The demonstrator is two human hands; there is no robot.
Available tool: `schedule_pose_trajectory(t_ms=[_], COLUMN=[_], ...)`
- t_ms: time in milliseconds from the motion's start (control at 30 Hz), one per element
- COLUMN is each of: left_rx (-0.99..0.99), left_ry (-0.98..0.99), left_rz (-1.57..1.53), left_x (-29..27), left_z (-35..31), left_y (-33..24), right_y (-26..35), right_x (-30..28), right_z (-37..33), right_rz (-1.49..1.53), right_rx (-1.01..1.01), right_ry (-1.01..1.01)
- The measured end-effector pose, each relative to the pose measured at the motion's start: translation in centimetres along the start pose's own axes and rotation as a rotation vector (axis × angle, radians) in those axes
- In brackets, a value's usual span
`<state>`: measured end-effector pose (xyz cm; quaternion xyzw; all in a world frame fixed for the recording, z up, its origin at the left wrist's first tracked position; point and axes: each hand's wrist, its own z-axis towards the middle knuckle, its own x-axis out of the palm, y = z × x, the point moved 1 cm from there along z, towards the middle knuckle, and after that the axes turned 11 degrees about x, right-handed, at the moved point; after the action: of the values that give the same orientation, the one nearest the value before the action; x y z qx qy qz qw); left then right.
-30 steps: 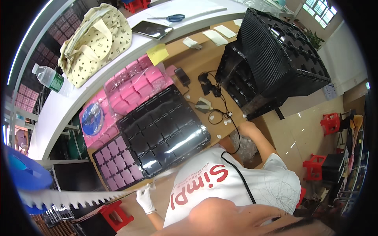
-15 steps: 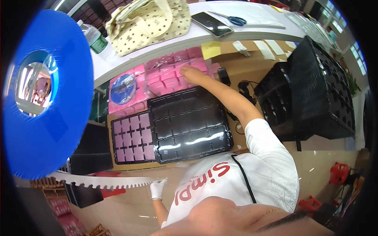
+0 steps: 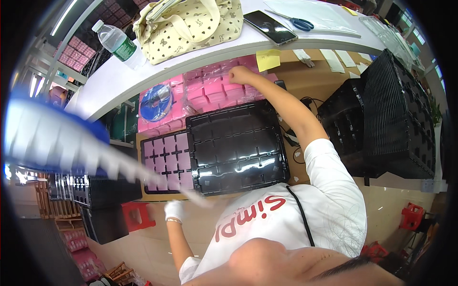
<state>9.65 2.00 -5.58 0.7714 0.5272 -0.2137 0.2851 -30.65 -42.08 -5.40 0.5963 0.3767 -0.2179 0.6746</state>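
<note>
My right hand (image 3: pixel 239 75) is bare and reaches to the back of the bench. Its fingers are closed at the clear plastic film (image 3: pixel 205 76) over the pink foam blocks (image 3: pixel 215 91). My left hand (image 3: pixel 173 209), in a white glove, hangs low in front of the bench edge, curled like a fist; its grip is hidden. A blurred white toothed strip (image 3: pixel 107 152) crosses the view above the left hand, close to a blue disc (image 3: pixel 98 129) mostly covered by it. Between my arms lie a large black compartment tray (image 3: pixel 234 148) and a smaller tray filled with pink foam pieces (image 3: pixel 168 159).
Tall stacks of black trays (image 3: pixel 398 114) stand at the right. A blue wrapped ring (image 3: pixel 156 102) lies on the pink foam. The white shelf (image 3: pixel 329 40) holds a bottle (image 3: pixel 118 44), a cloth bag (image 3: pixel 191 33), a phone (image 3: pixel 270 27) and scissors (image 3: pixel 300 23). A red stool (image 3: pixel 138 216) stands at left.
The blue disc and toothed strip have swung down, the strip now blurred across the left side. My left hand has moved left and up. My right hand stays at the film, its fingers more curled.
</note>
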Motion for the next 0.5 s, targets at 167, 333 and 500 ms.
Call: schedule_pose_trajectory(t_ms=[167,333,500], left_rx=[0.214,0.818,0.880], left_ry=[-1.084,-0.412,-0.367], left_rz=[-0.580,-2.438,-3.029], left_x=[-11.3,-17.8,-19.1], left_z=[4.6,13.1,15.7], left_y=[-0.5,-6.5,-6.3], right_y=[5.2,8.8,5.6], right_x=[-1.6,-0.9,-0.1], right_z=[-5.9,-12.8,-19.5], right_rz=[0.362,0.489,0.245], right_rx=[-0.210,-0.224,-0.206], right_ry=[-0.485,-0.509,-0.727])
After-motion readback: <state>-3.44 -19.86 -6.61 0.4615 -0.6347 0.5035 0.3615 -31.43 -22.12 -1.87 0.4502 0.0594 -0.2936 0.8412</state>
